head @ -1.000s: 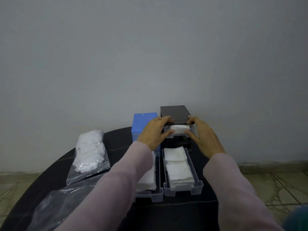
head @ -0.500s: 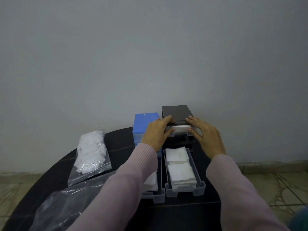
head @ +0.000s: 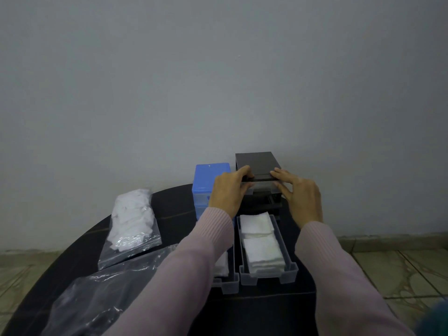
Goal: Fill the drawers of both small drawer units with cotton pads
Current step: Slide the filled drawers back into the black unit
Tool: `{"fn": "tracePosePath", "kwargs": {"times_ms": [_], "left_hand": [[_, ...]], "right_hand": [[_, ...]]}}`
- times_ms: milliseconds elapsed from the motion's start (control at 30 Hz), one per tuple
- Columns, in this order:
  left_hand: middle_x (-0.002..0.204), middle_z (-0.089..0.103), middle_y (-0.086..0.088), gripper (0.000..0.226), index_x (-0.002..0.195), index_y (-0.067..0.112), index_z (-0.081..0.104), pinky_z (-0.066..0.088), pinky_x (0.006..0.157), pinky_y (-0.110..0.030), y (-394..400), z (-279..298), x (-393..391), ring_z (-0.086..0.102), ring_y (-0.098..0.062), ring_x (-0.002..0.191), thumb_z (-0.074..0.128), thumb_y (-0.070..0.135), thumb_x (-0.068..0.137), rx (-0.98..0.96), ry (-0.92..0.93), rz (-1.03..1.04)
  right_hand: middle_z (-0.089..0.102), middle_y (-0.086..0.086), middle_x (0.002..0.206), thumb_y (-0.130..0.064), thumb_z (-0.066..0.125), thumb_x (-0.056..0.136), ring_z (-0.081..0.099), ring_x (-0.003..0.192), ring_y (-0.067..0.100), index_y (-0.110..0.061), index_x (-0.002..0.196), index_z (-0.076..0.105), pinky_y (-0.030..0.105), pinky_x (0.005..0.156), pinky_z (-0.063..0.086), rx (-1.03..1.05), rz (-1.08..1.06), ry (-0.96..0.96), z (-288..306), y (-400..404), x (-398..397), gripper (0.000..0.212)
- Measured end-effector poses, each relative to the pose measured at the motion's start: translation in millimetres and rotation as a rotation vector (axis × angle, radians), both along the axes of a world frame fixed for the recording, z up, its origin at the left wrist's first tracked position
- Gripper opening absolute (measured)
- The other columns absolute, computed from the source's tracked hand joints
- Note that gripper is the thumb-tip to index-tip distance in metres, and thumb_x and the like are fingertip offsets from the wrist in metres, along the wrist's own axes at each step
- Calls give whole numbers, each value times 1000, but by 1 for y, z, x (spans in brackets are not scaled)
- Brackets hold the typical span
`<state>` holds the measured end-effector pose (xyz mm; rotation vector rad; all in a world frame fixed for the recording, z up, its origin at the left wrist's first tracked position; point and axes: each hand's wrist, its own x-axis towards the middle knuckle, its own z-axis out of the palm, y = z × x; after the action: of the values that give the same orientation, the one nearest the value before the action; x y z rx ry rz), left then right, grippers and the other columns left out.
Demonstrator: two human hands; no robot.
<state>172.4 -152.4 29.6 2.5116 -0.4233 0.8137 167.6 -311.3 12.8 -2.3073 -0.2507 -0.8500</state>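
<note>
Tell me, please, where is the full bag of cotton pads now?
In the head view, the bag of cotton pads lies on the left side of the round black table, left of the blue drawer unit.

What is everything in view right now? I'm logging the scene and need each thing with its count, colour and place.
black drawer unit: 1, black, back of the table by the wall, top drawer nearly shut
blue drawer unit: 1, blue, left of the black unit
loose drawers: 2, clear, on the table in front of the units, holding white cotton pads; the left one partly hidden by a sleeve
bag of cotton pads: 1, clear with white pads, left on the table
empty-looking bag: 1, clear, near left
table: 1, black, round
left hand: 1, at the top drawer's left end
right hand: 1, at its right end
sleeves: 2, pale pink
</note>
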Motion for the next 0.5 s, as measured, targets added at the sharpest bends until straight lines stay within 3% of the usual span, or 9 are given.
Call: {"fn": "tracePosePath", "kwargs": {"times_ms": [100, 167, 233, 300, 333, 400, 500], "left_hand": [[101, 69, -7, 17, 108, 11, 57, 51, 73, -38, -1, 2, -4, 63, -26, 81, 58, 11, 91, 74, 49, -12], [107, 66, -7, 20, 110, 9, 55, 51, 79, -41, 2, 7, -6, 61, -27, 89, 56, 6, 90, 87, 125, -63], [120, 61, -7, 27, 119, 8, 51, 44, 96, -42, 7, 13, -8, 57, -26, 105, 53, 5, 92, 70, 213, -111], [130, 53, -7, 37, 129, 8, 45, 23, 114, -40, 11, 17, -12, 51, -25, 115, 49, 2, 93, 65, 252, -112], [130, 52, -8, 37, 129, 8, 44, 19, 114, -38, 12, 19, -16, 51, -24, 115, 47, 1, 93, 43, 245, -108], [124, 55, -9, 31, 121, 7, 50, 34, 105, -34, 11, 21, -29, 52, -24, 111, 45, -2, 92, -10, 215, -111], [114, 59, -11, 26, 112, 3, 56, 45, 88, -37, 12, 16, -50, 55, -26, 104, 42, -2, 91, 8, 220, -109]], "right_hand": [[49, 1, 139, -2, 59, 88, 49, 126, 16, -16, 129, 55, 28, 106, 37, 10, 70, 90, 0, -2, -2, 44], [40, 1, 145, 4, 58, 87, 39, 132, 15, -16, 136, 47, 20, 107, 27, 52, 149, 128, 1, -4, -8, 55], [37, 2, 147, 7, 55, 87, 34, 134, 14, -17, 138, 42, 18, 105, 23, 102, 174, 137, 1, -6, -17, 59], [46, 5, 133, 6, 54, 85, 39, 117, 13, -17, 129, 48, 17, 92, 30, 67, 143, 83, 1, -10, -29, 50], [50, 5, 122, 5, 55, 84, 40, 107, 11, -16, 121, 52, 16, 82, 32, 29, 129, 58, 1, -12, -34, 42], [53, 3, 105, 0, 57, 84, 45, 94, 12, -15, 103, 56, 19, 72, 33, -29, 139, 97, 0, -16, -45, 24], [59, 6, 94, -11, 55, 89, 57, 83, 22, -18, 102, 51, 30, 72, 47, -68, 174, 465, -3, -18, -60, 14]]}}
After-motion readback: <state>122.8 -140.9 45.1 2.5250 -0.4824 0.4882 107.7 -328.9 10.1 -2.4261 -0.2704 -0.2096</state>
